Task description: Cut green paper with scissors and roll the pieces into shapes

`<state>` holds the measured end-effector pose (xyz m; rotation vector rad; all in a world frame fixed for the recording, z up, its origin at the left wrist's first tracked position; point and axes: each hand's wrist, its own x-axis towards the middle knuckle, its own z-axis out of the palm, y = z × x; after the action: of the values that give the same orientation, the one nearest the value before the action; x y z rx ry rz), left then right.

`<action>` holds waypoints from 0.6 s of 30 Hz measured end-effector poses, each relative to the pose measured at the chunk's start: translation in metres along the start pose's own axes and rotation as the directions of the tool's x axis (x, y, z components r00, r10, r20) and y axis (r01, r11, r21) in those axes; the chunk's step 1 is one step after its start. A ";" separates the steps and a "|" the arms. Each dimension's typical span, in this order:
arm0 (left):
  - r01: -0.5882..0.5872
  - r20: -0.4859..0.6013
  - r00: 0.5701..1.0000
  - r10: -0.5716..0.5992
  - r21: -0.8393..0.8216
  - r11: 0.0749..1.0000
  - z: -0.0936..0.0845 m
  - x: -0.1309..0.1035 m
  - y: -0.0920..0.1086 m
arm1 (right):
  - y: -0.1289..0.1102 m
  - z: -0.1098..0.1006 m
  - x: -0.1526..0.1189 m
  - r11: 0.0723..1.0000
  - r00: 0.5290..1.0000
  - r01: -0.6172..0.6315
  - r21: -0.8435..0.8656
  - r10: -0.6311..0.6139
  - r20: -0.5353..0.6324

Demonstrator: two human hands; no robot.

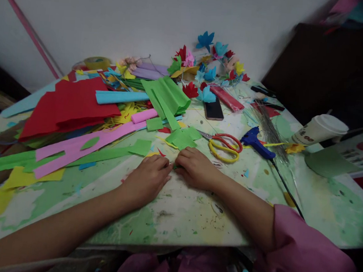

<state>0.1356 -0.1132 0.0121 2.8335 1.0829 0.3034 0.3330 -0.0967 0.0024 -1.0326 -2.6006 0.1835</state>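
My left hand (149, 177) and my right hand (195, 167) meet near the table's front middle, fingers bent and fingertips almost touching. A tiny bit of green shows between them, too small to make out. Just beyond my right hand lie cut green paper pieces (183, 138). Scissors (224, 147) with red and yellow handles rest to the right of these. Farther right is a blue glue gun (258, 143) with a black cord. A folded green crepe sheet (168, 95) and a pink paper strip (98, 140) lie to the left.
Red crepe sheets (73, 104) are piled at the left. Paper flowers (210, 71) stand at the back near a phone (214, 109). At the right are thin wires (271, 128), a lidded paper cup (320, 129) and a printed container (343, 155).
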 end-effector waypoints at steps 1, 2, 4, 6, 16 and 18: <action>0.002 0.000 1.000 -0.002 -0.003 1.000 0.000 0.000 0.000 | 0.001 0.001 0.001 1.000 1.000 -0.012 -0.008 0.012 -0.001; 0.003 -0.002 1.000 -0.003 -0.004 1.000 0.001 0.000 0.000 | 0.001 0.002 0.002 1.000 1.000 -0.024 -0.019 0.024 -0.001; 0.003 -0.010 1.000 -0.004 -0.001 1.000 0.001 -0.001 0.000 | 0.001 0.004 0.004 0.998 0.999 -0.048 -0.044 0.048 0.001; 0.001 -0.017 1.000 -0.001 0.015 1.000 0.002 -0.002 0.001 | 0.001 0.004 0.005 0.996 0.998 -0.066 -0.064 0.067 0.001; 0.001 -0.019 1.000 0.000 0.030 1.000 0.003 -0.003 0.001 | 0.000 0.004 0.004 0.993 1.000 -0.009 -0.115 0.010 0.009; -0.007 -0.018 1.000 0.008 0.041 0.999 0.003 -0.002 0.001 | 0.000 0.004 0.005 0.994 1.000 -0.026 -0.104 0.027 0.008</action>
<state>0.1356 -0.1148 0.0087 2.8768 1.0943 0.3120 0.3285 -0.0933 -0.0004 -1.1038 -2.6304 0.0601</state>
